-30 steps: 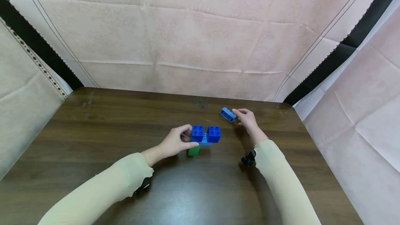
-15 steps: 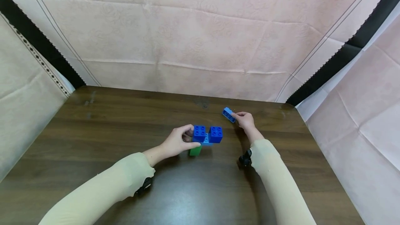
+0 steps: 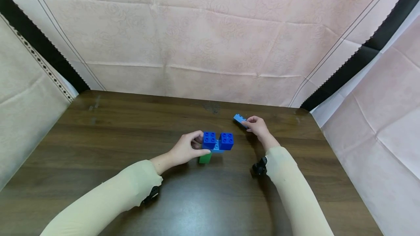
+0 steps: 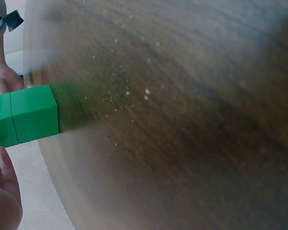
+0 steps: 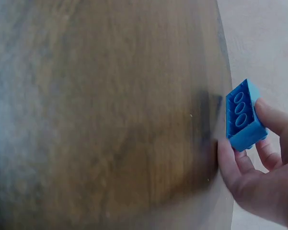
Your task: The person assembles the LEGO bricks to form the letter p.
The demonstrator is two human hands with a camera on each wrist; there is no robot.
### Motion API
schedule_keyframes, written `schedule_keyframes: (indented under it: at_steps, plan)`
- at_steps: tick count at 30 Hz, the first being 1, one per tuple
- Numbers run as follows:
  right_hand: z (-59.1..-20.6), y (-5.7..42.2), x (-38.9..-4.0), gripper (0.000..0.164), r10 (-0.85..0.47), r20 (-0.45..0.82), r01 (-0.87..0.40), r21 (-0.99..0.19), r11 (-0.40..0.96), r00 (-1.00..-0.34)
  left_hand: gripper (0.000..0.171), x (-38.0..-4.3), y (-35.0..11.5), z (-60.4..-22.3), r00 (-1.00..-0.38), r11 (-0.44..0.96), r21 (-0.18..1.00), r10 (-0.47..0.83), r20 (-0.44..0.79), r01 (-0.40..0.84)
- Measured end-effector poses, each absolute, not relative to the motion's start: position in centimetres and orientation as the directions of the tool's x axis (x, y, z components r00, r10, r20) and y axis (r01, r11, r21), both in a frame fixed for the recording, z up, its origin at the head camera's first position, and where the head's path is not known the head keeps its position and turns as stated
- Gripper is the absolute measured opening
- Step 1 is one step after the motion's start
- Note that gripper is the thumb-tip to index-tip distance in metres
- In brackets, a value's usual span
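In the head view my left hand (image 3: 187, 148) holds a stack of toy building bricks, thumb at the near side and fingers at the far side. Two dark blue bricks, left (image 3: 209, 140) and right (image 3: 226, 141), top a light blue brick (image 3: 217, 147). Below them are green bricks (image 4: 36, 115), stacked at the bottom in the left wrist view. Farther back and to the right, my right hand (image 3: 258, 126) pinches a loose light blue brick (image 3: 239, 119) between thumb and fingers. Its hollow underside with round tubes shows in the right wrist view.
A brown wood-grain table (image 3: 131, 130) spreads under both hands. Pale patterned cloth (image 3: 210, 39) hangs behind its far edge and at both sides. Black camera mounts sit on the left wrist (image 3: 151, 193) and right wrist (image 3: 260, 166).
The loose light blue brick has turned in my right hand, so its hollow underside no longer faces the head camera. My left hand and the stack stay nearly still.
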State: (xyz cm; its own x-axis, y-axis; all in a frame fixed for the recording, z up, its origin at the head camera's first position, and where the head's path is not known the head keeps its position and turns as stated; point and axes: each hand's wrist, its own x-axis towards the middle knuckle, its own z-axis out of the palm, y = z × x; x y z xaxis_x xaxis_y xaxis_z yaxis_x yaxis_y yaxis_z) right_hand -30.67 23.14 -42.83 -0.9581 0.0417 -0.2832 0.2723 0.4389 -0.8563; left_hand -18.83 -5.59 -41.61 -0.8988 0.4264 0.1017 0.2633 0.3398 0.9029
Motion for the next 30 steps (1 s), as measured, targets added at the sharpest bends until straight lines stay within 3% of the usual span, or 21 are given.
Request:
schedule_keyframes:
  at_steps: [4,9,15,30]
  plan:
    - [-42.9,23.8,-30.7,0.033,0.021,-0.287,0.274,-0.885,0.377,-0.958,0.029,-18.7,-5.5,-41.6,-0.899,0.34,0.903,0.425,0.103,0.264]
    - [-43.0,24.5,-30.5,0.052,-0.03,-0.311,0.272,-0.869,0.412,-0.95,0.028,-18.7,-5.5,-41.6,-0.901,0.336,0.905,0.422,0.103,0.261]
    - [-42.6,25.1,-30.0,0.051,-0.065,-0.327,0.261,-0.845,0.467,-0.943,0.028,-18.8,-5.5,-41.7,-0.904,0.341,0.904,0.415,0.102,0.259]
    - [-41.7,25.2,-28.8,0.049,-0.032,-0.196,0.161,-0.877,0.453,-0.98,0.028,-18.6,-5.5,-41.8,-0.906,0.344,0.901,0.408,0.11,0.264]
